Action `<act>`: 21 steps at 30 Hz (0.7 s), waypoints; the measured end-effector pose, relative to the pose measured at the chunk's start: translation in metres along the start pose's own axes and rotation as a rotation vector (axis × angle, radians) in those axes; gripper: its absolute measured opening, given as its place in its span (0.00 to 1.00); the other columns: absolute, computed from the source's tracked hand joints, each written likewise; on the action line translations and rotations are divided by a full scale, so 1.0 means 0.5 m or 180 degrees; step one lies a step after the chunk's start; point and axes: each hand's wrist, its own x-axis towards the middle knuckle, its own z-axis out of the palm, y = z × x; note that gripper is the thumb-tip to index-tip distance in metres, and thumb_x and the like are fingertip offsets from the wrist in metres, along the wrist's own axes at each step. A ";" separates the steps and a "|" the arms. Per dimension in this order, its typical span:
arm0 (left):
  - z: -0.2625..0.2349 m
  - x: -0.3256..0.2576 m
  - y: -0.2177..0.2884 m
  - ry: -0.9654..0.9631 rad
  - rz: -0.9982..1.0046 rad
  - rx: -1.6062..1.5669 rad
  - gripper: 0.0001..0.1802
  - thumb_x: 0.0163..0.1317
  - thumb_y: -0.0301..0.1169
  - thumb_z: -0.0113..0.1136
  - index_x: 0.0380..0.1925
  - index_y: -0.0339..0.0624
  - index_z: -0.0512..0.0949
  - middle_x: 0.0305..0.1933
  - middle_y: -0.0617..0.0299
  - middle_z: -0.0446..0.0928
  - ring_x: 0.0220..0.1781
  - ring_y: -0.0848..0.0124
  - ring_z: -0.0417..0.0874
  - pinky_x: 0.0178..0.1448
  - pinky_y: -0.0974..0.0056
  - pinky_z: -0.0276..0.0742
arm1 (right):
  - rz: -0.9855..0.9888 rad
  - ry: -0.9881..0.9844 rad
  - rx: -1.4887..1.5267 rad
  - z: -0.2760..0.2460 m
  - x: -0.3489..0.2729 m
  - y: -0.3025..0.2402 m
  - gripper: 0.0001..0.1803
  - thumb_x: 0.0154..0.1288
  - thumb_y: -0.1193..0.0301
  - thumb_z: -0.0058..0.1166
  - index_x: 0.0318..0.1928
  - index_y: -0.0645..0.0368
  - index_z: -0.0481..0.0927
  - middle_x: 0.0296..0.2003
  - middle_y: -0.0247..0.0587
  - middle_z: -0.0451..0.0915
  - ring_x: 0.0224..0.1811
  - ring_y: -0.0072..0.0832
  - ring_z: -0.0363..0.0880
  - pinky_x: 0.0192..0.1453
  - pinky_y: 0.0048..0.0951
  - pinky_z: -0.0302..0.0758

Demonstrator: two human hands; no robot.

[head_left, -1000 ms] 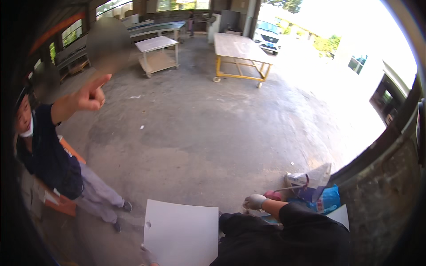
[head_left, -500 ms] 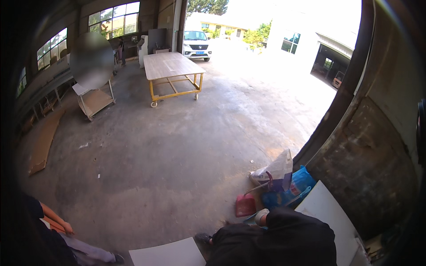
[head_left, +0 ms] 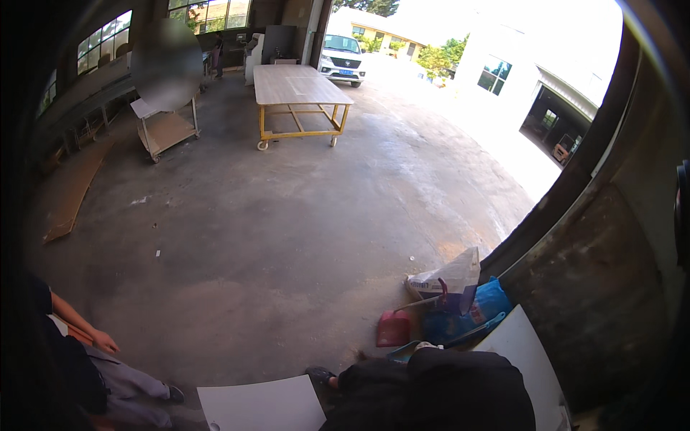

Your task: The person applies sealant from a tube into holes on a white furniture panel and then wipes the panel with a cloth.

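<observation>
My own black sleeve and torso fill the lower middle of the head view. At the sleeve's top edge a sliver of pale glove shows, probably my right hand; its fingers are hidden. It is close to a red container and a blue bag. My left hand does not show. A white board lies at the lower edge, and another white panel leans at the right. My dark shoe sits between them.
A co-worker stands at the lower left, a hand hanging by grey trousers. A wheeled yellow-framed table, a trolley and a white van are far off. A pale sack lies by the door post. Planks lie at left.
The view has swung to the right, toward the doorway. The co-worker's raised pointing arm has come down, and that person now sits at the lower left rim. My gloved hand is more hidden.
</observation>
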 end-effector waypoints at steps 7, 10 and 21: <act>-0.042 -0.013 0.033 0.0489 0.0128 0.0034 0.40 0.74 0.63 0.42 0.44 0.29 0.80 0.40 0.40 0.85 0.40 0.43 0.85 0.39 0.45 0.81 | -0.0124 -0.0139 -0.0180 -0.023 -0.015 -0.043 0.18 0.68 0.60 0.56 0.55 0.48 0.87 0.51 0.40 0.87 0.57 0.37 0.86 0.49 0.46 0.80; -0.116 -0.101 0.106 0.0276 0.0454 -0.0259 0.42 0.72 0.65 0.43 0.48 0.28 0.78 0.44 0.39 0.84 0.43 0.42 0.85 0.41 0.45 0.83 | -0.0174 -0.0289 -0.0416 -0.012 -0.022 -0.072 0.18 0.68 0.60 0.56 0.55 0.48 0.87 0.51 0.40 0.87 0.57 0.37 0.86 0.49 0.46 0.80; -0.122 -0.088 0.087 0.0210 0.0537 -0.0173 0.40 0.71 0.63 0.45 0.50 0.29 0.78 0.47 0.37 0.83 0.47 0.40 0.84 0.45 0.44 0.82 | -0.0297 -0.0162 -0.2007 -0.217 0.062 -0.352 0.18 0.68 0.59 0.57 0.54 0.50 0.88 0.49 0.41 0.88 0.56 0.36 0.86 0.47 0.46 0.80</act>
